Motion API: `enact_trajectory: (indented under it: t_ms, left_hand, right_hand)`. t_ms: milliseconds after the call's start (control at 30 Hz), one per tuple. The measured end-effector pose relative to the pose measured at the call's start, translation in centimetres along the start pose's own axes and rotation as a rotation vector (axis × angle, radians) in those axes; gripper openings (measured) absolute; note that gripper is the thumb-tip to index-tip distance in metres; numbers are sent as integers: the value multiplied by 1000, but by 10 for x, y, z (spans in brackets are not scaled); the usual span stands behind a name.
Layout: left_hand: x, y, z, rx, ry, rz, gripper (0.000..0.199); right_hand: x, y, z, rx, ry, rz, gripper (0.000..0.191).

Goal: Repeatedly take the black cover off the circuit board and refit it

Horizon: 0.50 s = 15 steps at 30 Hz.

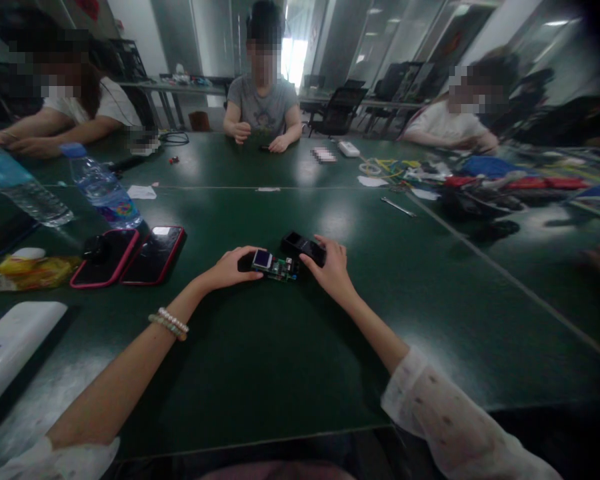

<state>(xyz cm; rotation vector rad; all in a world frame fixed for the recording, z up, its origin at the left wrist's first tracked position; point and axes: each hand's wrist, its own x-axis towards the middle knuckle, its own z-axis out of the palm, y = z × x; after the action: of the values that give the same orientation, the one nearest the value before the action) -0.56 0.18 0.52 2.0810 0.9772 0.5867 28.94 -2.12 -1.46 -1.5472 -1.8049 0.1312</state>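
My left hand [233, 267] grips the left end of a green circuit board [280, 268] that carries a small display screen [263, 259]. Thumb and fingers close around that end, just above the green table [260, 373]. Close by on the right, my right hand [333, 263] holds a black rectangular casing [303, 247] between thumb and fingers. The casing lies slightly farther from me than the board. Their near ends almost meet; whether they touch I cannot tell.
Two phones in red-pink cases [153, 257], water bottles [105, 190] and a white power bank [17, 347] stand or lie on the left. A wrench [399, 207] and tangled cables [390, 167] lie to the right. Several people sit around the table.
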Motion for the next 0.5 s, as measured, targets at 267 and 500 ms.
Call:
enact_trajectory:
  t_ms: [267,500]
  left_hand:
    - [0,-1,-1,-15,-6,-7,62]
    - [0,1,0,5,3,-33,60]
  right_hand:
    - [1,1,1,10,-67,-68,50]
    - [-3,-29,-14,321,31,-133,53]
